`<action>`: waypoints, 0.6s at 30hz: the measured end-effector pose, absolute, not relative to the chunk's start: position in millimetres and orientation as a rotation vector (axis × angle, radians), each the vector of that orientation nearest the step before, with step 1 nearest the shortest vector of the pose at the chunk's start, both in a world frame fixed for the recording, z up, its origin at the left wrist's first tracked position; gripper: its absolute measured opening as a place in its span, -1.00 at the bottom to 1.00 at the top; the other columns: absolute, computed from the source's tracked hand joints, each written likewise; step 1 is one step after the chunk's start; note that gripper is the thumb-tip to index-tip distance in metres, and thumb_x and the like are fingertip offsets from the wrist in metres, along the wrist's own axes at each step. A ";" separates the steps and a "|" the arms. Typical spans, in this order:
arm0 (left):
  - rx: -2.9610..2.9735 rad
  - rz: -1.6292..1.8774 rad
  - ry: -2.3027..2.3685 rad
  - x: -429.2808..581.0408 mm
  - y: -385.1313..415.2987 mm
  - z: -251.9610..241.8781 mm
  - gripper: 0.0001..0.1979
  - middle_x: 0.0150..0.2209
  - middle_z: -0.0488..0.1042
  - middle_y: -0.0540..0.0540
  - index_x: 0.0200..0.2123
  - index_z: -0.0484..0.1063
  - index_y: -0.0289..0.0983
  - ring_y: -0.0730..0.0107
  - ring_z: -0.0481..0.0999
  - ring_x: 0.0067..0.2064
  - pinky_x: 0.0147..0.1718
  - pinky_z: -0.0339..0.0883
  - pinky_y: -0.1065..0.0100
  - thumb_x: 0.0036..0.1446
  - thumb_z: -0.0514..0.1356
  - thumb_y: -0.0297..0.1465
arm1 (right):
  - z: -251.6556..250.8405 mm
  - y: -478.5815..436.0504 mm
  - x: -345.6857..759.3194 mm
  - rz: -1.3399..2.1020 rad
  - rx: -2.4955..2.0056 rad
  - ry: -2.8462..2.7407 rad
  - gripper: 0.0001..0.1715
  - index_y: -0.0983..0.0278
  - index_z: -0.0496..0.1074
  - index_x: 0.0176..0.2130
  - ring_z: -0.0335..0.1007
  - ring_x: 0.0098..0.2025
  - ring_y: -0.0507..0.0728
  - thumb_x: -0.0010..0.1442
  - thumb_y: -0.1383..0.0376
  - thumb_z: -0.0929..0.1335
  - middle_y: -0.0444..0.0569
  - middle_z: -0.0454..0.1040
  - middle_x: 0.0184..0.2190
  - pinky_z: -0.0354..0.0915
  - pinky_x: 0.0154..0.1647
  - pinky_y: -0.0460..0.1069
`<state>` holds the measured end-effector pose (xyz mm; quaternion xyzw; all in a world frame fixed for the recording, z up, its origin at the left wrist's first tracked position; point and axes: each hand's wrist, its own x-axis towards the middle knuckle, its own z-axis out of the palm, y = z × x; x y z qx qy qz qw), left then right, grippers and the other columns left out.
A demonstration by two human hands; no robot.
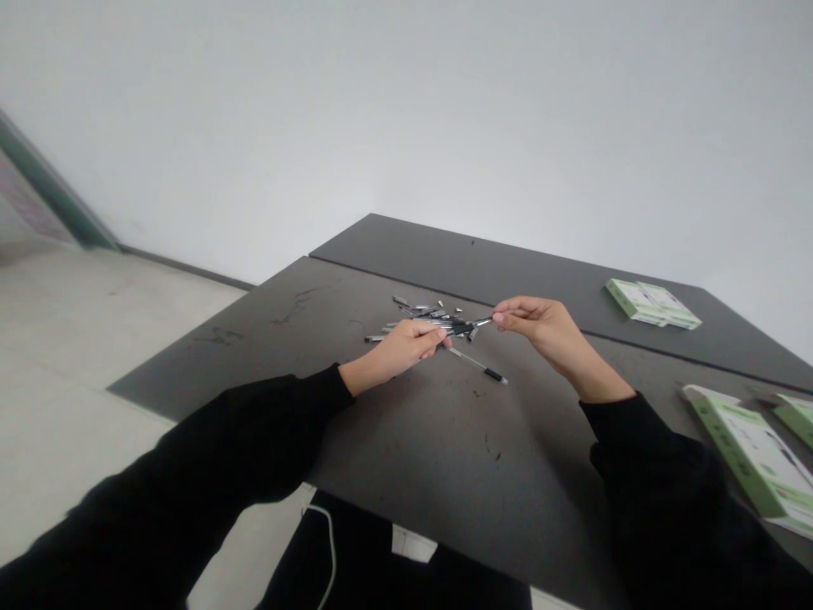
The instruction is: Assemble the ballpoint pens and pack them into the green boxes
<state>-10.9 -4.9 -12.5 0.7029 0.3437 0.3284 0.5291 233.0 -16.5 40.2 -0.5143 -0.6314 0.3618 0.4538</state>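
Gripping a slim black-and-silver pen in curled fingers, left hand nearly closed, right hand pinching a black pen part between fingertips, both just above loose metal pen pieces, on a dark table, green-and-white boxes off to the right

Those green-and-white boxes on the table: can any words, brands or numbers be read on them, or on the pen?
Nothing can be read. The far green-and-white box and the near one carry printing, but it is too small and blurred to read. The slim pen shows no legible marks.
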 end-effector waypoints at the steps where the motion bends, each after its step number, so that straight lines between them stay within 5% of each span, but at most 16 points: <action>1: 1.689 0.784 0.820 -10.5 -4.7 -13.4 -0.57 -0.63 0.16 0.12 -0.28 0.51 -0.33 0.57 0.08 -0.62 -0.60 -0.05 0.45 0.24 0.07 -0.08 | 40.1 -17.4 230.4 0.903 -1.267 -1.565 -0.55 0.27 0.59 -0.38 0.43 -0.43 0.07 -0.15 0.00 0.59 -0.04 0.56 -0.49 0.35 -0.30 0.02; 11: 1.802 0.819 0.857 -14.8 -0.5 -19.7 -0.59 -0.63 0.15 0.11 -0.31 0.54 -0.36 0.56 0.08 -0.59 -0.57 -0.09 0.43 0.21 0.10 -0.13 | 21.8 -21.6 217.6 0.968 -1.211 -1.484 -0.59 0.27 0.58 -0.46 0.42 -0.48 0.05 -0.25 0.06 0.63 -0.05 0.57 -0.53 0.34 -0.38 -0.01; 18: 1.598 0.910 0.702 1.8 -14.8 -7.0 -0.58 -0.59 0.08 0.14 -0.28 0.42 -0.31 0.58 0.04 -0.60 -0.60 -0.05 0.45 0.26 0.06 -0.05 | 23.6 -30.7 197.9 1.044 -1.011 -1.447 -0.56 0.23 0.56 -0.26 0.45 -0.39 0.06 -0.01 -0.01 0.54 -0.10 0.53 -0.47 0.38 -0.22 0.03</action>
